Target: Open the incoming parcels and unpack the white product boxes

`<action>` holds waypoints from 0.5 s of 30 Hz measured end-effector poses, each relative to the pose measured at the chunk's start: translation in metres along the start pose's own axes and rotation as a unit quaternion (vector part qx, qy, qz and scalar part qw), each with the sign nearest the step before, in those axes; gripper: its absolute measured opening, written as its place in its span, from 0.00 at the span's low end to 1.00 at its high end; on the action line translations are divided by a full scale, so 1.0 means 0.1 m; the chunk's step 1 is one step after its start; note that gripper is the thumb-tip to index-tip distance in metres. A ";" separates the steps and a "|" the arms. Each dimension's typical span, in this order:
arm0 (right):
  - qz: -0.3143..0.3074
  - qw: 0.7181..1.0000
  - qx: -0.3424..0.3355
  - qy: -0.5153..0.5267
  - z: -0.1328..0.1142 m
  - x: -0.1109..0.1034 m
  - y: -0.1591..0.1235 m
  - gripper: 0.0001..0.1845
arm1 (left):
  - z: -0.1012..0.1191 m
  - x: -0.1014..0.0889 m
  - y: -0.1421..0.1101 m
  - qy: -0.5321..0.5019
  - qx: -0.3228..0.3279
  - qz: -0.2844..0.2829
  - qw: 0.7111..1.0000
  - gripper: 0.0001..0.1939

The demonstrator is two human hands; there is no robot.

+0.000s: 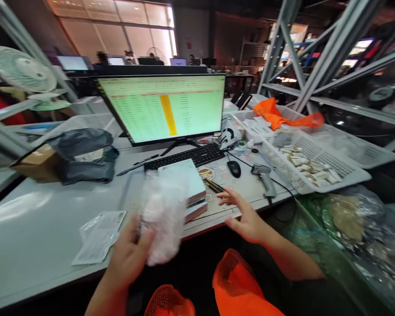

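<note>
My left hand [131, 250] grips a white, bubble-wrapped package [166, 215], blurred by motion, over the front edge of the desk. What lies inside the wrap I cannot make out. Fingers apart and holding nothing, my right hand [245, 217] hovers at the desk edge, close to a black and yellow pen or cutter [213, 186]. Behind the package sits a stack of white boxes or paper blocks [184, 175], partly covered by it. Flat clear plastic sleeves with papers [102, 235] lie on the desk to the left.
A monitor [171, 109], keyboard [191, 156], mouse [233, 169] and barcode scanner [265, 180] occupy the desk. White baskets [352, 175], one with small packets, stand right. A grey plastic bag [85, 153] and cardboard box [39, 164] stand left. Plastic waste [355, 228] fills the lower right.
</note>
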State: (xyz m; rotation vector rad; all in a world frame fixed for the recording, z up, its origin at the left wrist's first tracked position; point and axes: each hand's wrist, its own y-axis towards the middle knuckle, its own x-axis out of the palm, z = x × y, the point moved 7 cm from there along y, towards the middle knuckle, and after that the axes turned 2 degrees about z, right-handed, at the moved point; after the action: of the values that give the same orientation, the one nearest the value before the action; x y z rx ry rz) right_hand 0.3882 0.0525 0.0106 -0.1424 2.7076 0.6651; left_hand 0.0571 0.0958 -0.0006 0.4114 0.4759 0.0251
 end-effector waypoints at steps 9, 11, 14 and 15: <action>-0.101 0.971 0.144 0.164 0.02 0.19 -0.18 0.22 | 0.61 1.46 -0.40 0.008 0.222 -0.268 0.938 0.46; -0.042 0.973 0.162 0.156 0.16 -0.03 -0.24 0.21 | 0.51 1.45 -0.42 0.019 0.212 -0.282 0.935 0.47; 0.149 0.972 0.181 0.015 0.38 -0.92 -0.28 0.22 | 0.23 1.03 -0.35 0.044 0.186 -0.234 0.953 0.40; 0.236 0.952 0.182 -0.064 0.41 -1.36 -0.31 0.24 | 0.11 0.82 -0.29 0.047 0.171 -0.202 0.963 0.36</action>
State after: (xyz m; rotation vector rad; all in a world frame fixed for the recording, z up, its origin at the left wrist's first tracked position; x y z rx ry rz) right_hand 0.5330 0.0461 0.0119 0.6332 2.6930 0.2652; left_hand 0.1333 0.0750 -0.0391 0.6462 0.6542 -0.4403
